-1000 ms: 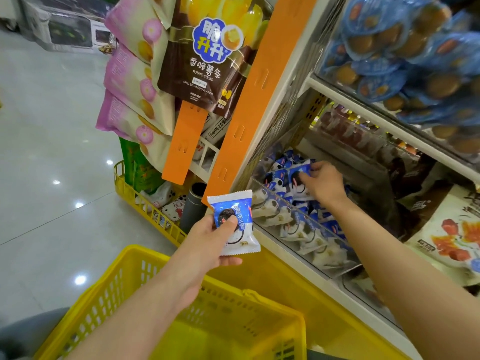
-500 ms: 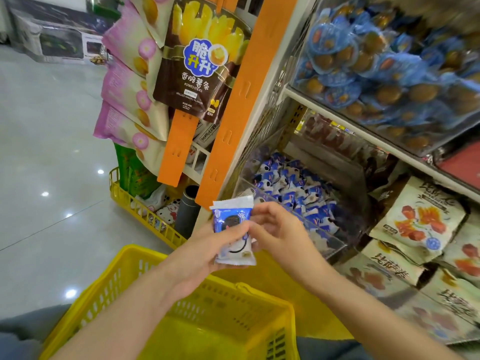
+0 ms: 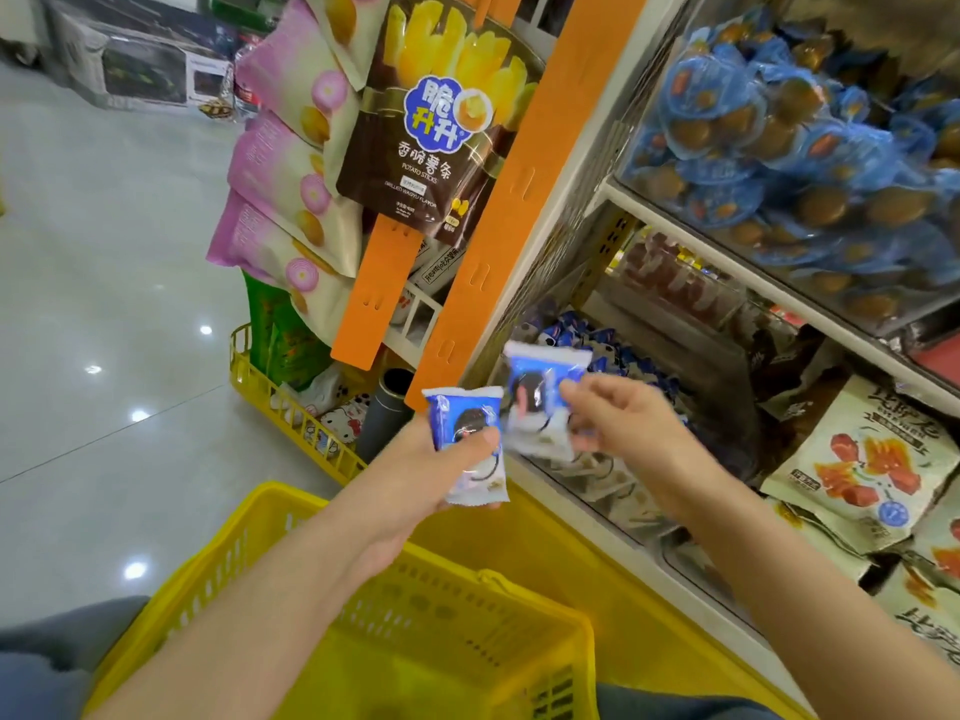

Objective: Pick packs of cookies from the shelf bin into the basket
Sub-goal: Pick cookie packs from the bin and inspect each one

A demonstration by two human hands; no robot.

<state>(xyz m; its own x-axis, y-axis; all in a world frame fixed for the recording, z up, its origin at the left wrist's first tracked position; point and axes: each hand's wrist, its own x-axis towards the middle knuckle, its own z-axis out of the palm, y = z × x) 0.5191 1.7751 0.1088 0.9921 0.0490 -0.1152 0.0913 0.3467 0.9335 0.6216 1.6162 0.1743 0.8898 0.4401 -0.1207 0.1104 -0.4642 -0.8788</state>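
Observation:
My left hand point(image 3: 441, 470) grips a blue and white cookie pack point(image 3: 467, 433) upright, above the far rim of the yellow basket point(image 3: 457, 626). My right hand point(image 3: 628, 423) holds a second cookie pack point(image 3: 540, 397) of the same kind, just right of the first and slightly higher. The two packs nearly touch. Behind the hands lies the clear shelf bin point(image 3: 602, 491) filled with several more blue and white packs. The basket sits below both forearms; its inside shows no packs.
An orange shelf post point(image 3: 509, 210) rises left of the bin. Potato stick bags point(image 3: 436, 132) and pink bags point(image 3: 291, 168) hang at upper left. A yellow floor rack point(image 3: 291, 402) stands beside the shelf. Snack bags point(image 3: 862, 459) fill the right; blue wrapped items point(image 3: 810, 137) sit above.
My right hand left the bin carrying a second pack and brought it beside the pack in my left hand. The left hand stayed nearly in place.

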